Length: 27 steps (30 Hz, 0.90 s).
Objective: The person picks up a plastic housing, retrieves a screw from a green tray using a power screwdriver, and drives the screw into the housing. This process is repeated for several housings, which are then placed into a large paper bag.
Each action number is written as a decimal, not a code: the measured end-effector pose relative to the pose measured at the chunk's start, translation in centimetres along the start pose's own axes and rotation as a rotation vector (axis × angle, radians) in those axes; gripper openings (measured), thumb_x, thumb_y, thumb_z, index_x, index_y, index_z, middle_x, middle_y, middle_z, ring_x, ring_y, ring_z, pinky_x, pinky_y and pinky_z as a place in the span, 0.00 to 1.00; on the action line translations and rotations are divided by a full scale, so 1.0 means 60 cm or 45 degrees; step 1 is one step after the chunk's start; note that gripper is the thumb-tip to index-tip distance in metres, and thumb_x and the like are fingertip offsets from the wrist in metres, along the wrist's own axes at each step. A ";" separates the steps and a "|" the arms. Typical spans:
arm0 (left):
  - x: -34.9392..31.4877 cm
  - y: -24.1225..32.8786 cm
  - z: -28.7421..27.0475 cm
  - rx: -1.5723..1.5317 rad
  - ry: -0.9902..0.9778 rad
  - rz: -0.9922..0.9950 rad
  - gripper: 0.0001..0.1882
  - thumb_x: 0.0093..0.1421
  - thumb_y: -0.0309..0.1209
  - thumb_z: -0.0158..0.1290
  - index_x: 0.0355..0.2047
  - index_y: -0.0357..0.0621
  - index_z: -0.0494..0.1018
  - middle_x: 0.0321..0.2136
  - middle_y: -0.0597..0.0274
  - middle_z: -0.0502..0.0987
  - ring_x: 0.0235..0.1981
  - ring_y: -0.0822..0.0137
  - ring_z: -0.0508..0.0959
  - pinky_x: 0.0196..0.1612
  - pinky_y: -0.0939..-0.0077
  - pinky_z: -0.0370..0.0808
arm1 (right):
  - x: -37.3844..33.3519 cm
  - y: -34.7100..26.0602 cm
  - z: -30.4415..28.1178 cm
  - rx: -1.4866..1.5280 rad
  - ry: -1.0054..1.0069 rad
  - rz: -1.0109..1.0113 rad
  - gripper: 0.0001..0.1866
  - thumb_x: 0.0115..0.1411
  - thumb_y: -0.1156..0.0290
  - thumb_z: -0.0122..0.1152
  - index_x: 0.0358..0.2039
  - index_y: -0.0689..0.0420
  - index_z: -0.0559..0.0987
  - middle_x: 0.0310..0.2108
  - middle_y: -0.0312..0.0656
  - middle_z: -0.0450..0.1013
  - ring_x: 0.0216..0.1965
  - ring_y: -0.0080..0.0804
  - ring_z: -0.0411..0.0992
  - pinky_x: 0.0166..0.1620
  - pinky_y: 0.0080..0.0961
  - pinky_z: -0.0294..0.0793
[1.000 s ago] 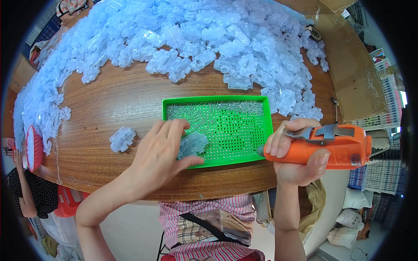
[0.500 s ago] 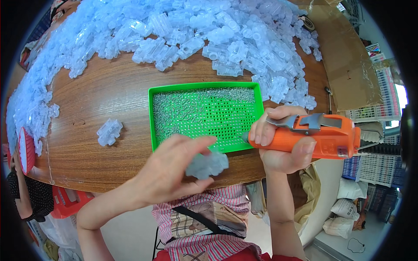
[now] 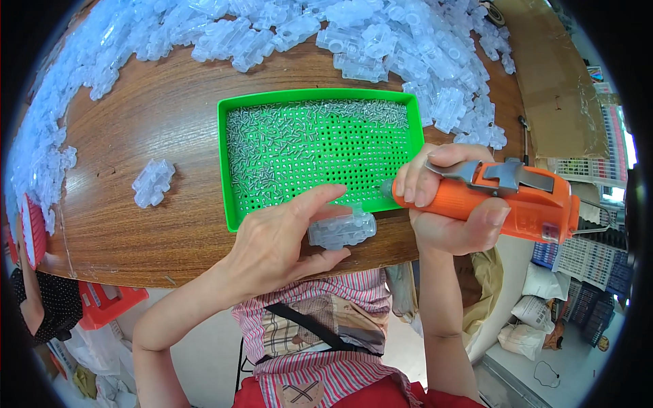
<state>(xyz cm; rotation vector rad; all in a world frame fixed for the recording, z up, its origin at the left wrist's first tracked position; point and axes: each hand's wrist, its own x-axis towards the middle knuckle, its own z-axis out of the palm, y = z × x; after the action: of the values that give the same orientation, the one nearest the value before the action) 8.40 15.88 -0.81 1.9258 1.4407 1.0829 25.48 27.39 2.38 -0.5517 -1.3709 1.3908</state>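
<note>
My left hand (image 3: 275, 234) has its thumb and fingers around a clear plastic piece (image 3: 342, 231), shaped like a small toy car, at the table's near edge. Its index finger reaches above the piece and the thumb is at its lower side. My right hand (image 3: 452, 197) grips an orange power screwdriver (image 3: 520, 204) with a metal clip on top. The tool's dark tip points left, by the near right corner of a green tray (image 3: 223, 163). Small silver screws (image 3: 262, 136) lie in the tray, many standing in its rows of holes.
A heap of clear plastic pieces (image 3: 381, 41) covers the table's far side and left. One loose piece (image 3: 154, 182) sits left of the tray. Cardboard (image 3: 561, 88) stands at the right. At far left are a pink basket (image 3: 32, 231) and another person's arm (image 3: 30, 299).
The view has shifted, so the table and tray sit higher in the picture. My left hand and its plastic piece are slightly further right. My right hand still holds the screwdriver.
</note>
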 end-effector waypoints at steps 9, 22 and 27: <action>-0.001 0.002 0.001 -0.047 0.003 -0.042 0.42 0.44 0.34 0.69 0.54 0.42 0.54 0.40 0.60 0.80 0.39 0.59 0.80 0.40 0.70 0.75 | 0.003 0.000 0.002 0.046 -0.040 -0.003 0.39 0.53 0.31 0.47 0.35 0.62 0.69 0.14 0.36 0.64 0.17 0.27 0.64 0.22 0.25 0.68; 0.001 -0.001 0.000 -0.056 0.052 -0.025 0.39 0.43 0.33 0.68 0.51 0.42 0.58 0.37 0.60 0.81 0.37 0.60 0.81 0.36 0.72 0.77 | -0.009 -0.102 0.040 0.083 -0.344 -0.240 0.37 0.49 0.30 0.53 0.36 0.56 0.69 0.15 0.32 0.64 0.16 0.22 0.64 0.18 0.19 0.66; -0.001 -0.004 0.000 -0.121 0.072 -0.037 0.35 0.45 0.33 0.66 0.50 0.43 0.59 0.38 0.60 0.80 0.36 0.58 0.80 0.33 0.69 0.77 | -0.021 -0.098 0.064 0.022 -0.514 -0.321 0.34 0.49 0.32 0.56 0.33 0.55 0.67 0.15 0.33 0.65 0.15 0.25 0.64 0.17 0.22 0.68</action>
<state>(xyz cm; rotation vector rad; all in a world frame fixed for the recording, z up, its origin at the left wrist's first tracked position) 8.27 15.91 -0.99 1.8165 1.4160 1.1794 24.58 23.38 8.21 -0.0780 -1.6812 1.3477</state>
